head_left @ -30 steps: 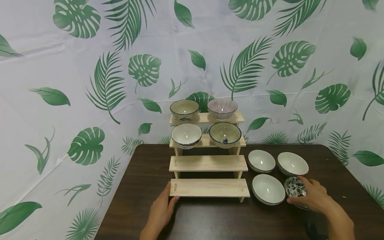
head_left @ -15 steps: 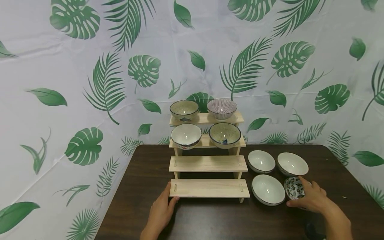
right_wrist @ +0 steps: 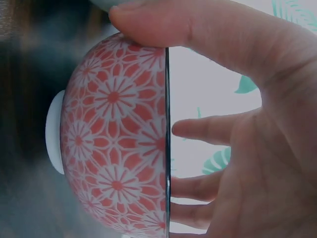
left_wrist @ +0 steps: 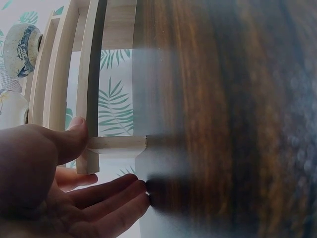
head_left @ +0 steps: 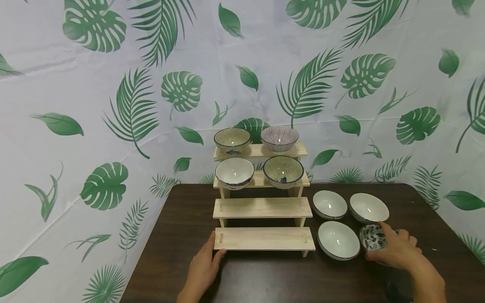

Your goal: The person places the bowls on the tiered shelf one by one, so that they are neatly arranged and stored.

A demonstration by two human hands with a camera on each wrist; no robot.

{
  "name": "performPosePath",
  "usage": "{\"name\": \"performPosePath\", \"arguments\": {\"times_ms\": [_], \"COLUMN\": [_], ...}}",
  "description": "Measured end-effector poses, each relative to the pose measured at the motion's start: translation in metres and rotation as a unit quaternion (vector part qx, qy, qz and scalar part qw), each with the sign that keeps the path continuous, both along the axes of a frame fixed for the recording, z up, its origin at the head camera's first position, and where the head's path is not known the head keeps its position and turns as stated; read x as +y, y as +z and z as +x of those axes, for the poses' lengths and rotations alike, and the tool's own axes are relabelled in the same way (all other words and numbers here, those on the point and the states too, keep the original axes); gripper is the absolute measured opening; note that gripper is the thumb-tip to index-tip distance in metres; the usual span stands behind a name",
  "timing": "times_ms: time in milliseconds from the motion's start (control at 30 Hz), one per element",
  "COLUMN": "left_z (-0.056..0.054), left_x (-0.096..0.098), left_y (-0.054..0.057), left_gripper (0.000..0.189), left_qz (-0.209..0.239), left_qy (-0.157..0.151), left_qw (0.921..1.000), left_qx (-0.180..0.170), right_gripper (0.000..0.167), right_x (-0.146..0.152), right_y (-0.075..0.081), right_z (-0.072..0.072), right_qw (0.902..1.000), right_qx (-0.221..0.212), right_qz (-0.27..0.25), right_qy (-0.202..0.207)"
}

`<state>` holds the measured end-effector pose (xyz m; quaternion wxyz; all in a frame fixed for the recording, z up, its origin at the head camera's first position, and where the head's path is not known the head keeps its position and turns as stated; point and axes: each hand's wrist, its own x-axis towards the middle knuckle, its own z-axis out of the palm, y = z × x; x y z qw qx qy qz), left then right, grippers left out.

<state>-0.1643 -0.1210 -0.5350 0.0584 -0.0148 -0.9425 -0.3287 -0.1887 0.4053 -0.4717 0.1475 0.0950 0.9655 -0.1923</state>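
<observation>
My left hand point(head_left: 202, 265) pinches the left end of the lowest board of a stepped wooden display stand point(head_left: 265, 239). In the left wrist view, the thumb lies on the board while the other fingers reach down beside the stand's leg point(left_wrist: 119, 143). On the right of the table, my right hand point(head_left: 395, 250) grips a small bowl point(head_left: 373, 237) with a dark floral pattern inside. Red with white flowers covers its outside point(right_wrist: 114, 134), above a white foot. The thumb presses its outer wall near the rim; the other fingers are at the far side, partly hidden.
Beside the gripped bowl stand three white-inside bowls: front point(head_left: 339, 240), back left point(head_left: 329, 204) and back right point(head_left: 369, 208). The stand's upper two tiers carry two speckled bowls point(head_left: 232, 139), a striped bowl point(head_left: 279, 138) and a white bowl point(head_left: 235, 172). A leaf-print cloth point(head_left: 242, 50) hangs behind.
My right hand has shifted very slightly around the small bowl. The left hand keeps its place on the stand, and the other bowls stand as before.
</observation>
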Motion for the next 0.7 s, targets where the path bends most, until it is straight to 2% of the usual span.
{"name": "performPosePath", "arguments": {"times_ms": [300, 500, 700], "left_z": [0.0, 0.0, 0.0], "left_x": [0.0, 0.0, 0.0], "left_y": [0.0, 0.001, 0.0], "left_gripper": [0.069, 0.07, 0.07], "left_qz": [0.002, 0.002, 0.001], "left_qy": [0.0, 0.001, 0.0], "left_qw": [1.0, 1.0, 1.0], "left_qx": [-0.002, -0.007, -0.005], "right_gripper": [0.12, 0.115, 0.117], "right_x": [-0.002, -0.022, -0.045], "right_y": [0.019, 0.037, 0.05], "right_z": [0.007, 0.012, 0.015], "right_qw": [0.9979, 0.9908, 0.985], "right_qx": [0.062, 0.133, 0.171], "right_qz": [0.019, 0.022, 0.015], "right_qy": [0.005, -0.003, -0.019]}}
